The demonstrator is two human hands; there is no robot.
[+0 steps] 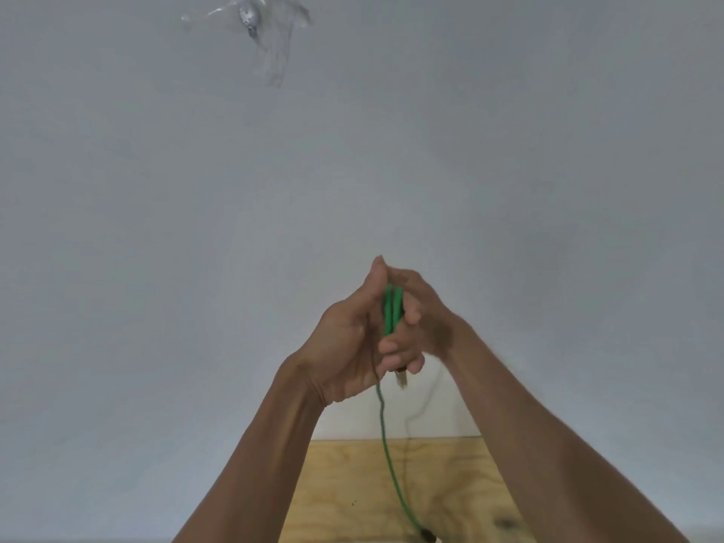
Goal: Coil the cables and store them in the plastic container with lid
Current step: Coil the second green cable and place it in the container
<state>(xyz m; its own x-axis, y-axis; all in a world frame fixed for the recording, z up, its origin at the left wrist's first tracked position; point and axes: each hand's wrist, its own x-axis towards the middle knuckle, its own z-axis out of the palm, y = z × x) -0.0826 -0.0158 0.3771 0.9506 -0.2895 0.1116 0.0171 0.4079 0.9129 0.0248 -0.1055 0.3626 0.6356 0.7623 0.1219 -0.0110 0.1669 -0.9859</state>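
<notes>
A green cable is folded into a short bundle of loops, held upright between both hands in front of a pale wall. My left hand wraps the bundle from the left with the thumb pointing up. My right hand presses it from the right, fingers curled over the loops. One loose strand of the cable hangs down from the hands to a dark plug at the bottom edge. A small metal connector tip sticks out below the fingers. The plastic container is not in view.
A light plywood table top shows between my forearms at the bottom. A pale grey wall fills most of the view, with a metal hook under clear tape at the top left.
</notes>
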